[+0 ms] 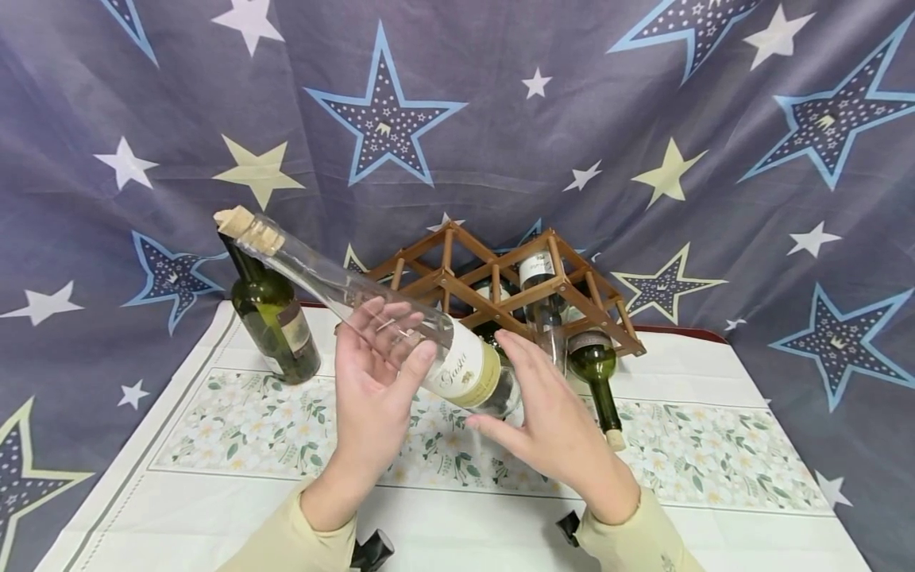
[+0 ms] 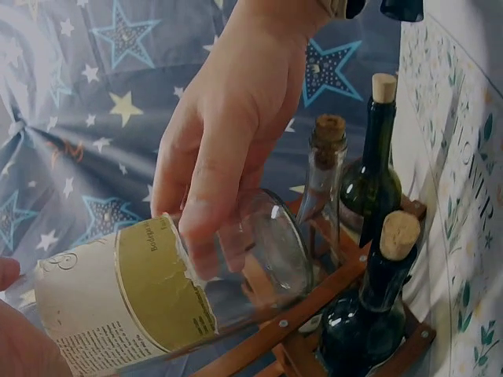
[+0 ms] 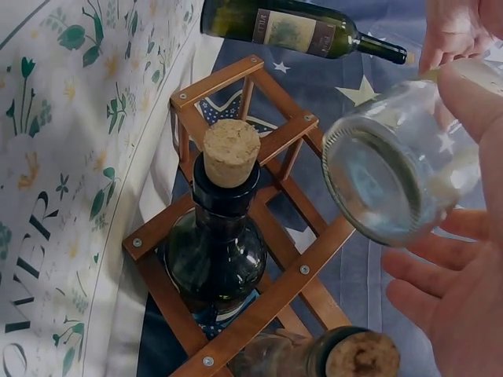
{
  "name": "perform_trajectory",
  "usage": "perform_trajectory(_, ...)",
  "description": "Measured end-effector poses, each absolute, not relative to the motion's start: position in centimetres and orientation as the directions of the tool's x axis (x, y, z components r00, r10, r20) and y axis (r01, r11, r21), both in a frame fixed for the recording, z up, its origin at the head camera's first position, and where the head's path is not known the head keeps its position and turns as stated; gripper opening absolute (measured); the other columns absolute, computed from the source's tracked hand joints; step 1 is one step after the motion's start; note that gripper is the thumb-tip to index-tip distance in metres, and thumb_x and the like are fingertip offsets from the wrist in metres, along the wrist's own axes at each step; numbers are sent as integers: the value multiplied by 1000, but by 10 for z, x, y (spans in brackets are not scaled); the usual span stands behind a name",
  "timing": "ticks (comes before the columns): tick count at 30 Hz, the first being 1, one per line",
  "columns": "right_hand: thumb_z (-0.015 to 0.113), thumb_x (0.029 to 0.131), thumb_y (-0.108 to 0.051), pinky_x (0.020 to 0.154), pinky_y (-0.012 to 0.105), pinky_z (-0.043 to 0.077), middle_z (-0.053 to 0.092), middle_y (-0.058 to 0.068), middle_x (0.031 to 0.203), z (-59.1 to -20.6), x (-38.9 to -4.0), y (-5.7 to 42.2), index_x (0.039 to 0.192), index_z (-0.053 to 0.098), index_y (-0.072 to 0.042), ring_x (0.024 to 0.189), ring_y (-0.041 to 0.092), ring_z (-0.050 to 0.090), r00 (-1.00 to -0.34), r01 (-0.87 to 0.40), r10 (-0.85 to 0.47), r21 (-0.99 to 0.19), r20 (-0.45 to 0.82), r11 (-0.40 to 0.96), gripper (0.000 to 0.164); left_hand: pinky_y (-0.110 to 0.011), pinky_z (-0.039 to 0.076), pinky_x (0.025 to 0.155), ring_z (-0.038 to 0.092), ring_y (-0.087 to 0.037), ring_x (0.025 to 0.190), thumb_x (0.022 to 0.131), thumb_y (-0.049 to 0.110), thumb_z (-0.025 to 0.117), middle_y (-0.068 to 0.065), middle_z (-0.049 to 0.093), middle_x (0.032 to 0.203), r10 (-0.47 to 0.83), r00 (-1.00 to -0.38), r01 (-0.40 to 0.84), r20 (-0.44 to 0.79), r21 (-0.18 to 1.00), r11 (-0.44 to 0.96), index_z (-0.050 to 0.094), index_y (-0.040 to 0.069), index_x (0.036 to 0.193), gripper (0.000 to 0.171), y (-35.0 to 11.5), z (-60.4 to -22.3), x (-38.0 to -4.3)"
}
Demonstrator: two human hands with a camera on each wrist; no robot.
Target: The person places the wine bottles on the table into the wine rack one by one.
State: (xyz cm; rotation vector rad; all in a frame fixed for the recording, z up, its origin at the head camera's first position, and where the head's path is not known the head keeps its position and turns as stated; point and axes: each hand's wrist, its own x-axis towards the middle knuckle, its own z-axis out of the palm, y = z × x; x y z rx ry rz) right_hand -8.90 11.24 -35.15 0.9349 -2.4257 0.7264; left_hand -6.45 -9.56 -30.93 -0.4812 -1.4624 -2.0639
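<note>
Clear bottle [image 1: 452, 359] — wooden rack [image 1: 445, 278] behind

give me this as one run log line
left hand: holds clear corked bottle, tilted; right hand: at its base; wooden rack: holds corked bottles; green bottle: upright, left of rack

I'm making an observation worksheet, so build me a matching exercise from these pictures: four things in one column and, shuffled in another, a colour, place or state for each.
Column one
1. Held bottle
2. Standing bottle
3. Rack
4. Tablecloth

Column two
A. Brown wood, built as a lattice
B. White, partly flowered
C. Green glass, left of the rack in the head view
D. Clear glass, tilted

Right pairs: 1-D, 2-C, 3-A, 4-B
</note>
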Motion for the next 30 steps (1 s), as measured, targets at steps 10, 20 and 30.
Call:
perform_trajectory(10,68,83,-64,112,40,34,41,6,152,-352,-86,113,159,24,-17,138,20,39,-699,-685,-463,-324,544,653,100,-48,41,105,49,-43,122,85,-17,61,-27,44,133,-212,-781,624,588,717,-310,32,-3,139,62,-88,-317,-63)
perform_trajectory(20,79,80,-49,91,39,51,52,5,135,-350,-86,116,154,34,-13,114,18,55,-691,-697,-442,-365,572,617,94,-49,40,106,51,-40,121,86,-20,56,-30,43,133,-164,-737,659,655,646,-385,31,-6,141,62,-84,-324,-68)
perform_trajectory(30,82,80,-36,104,38,43,48,9,141,-346,-92,121,151,36,-7,128,23,46,-621,-756,-456,-331,638,565,89,-55,35,108,48,-42,125,87,-20,55,-35,40,137,-120,-711,673,693,621,-401,28,-6,143,64,-85,-327,-72)
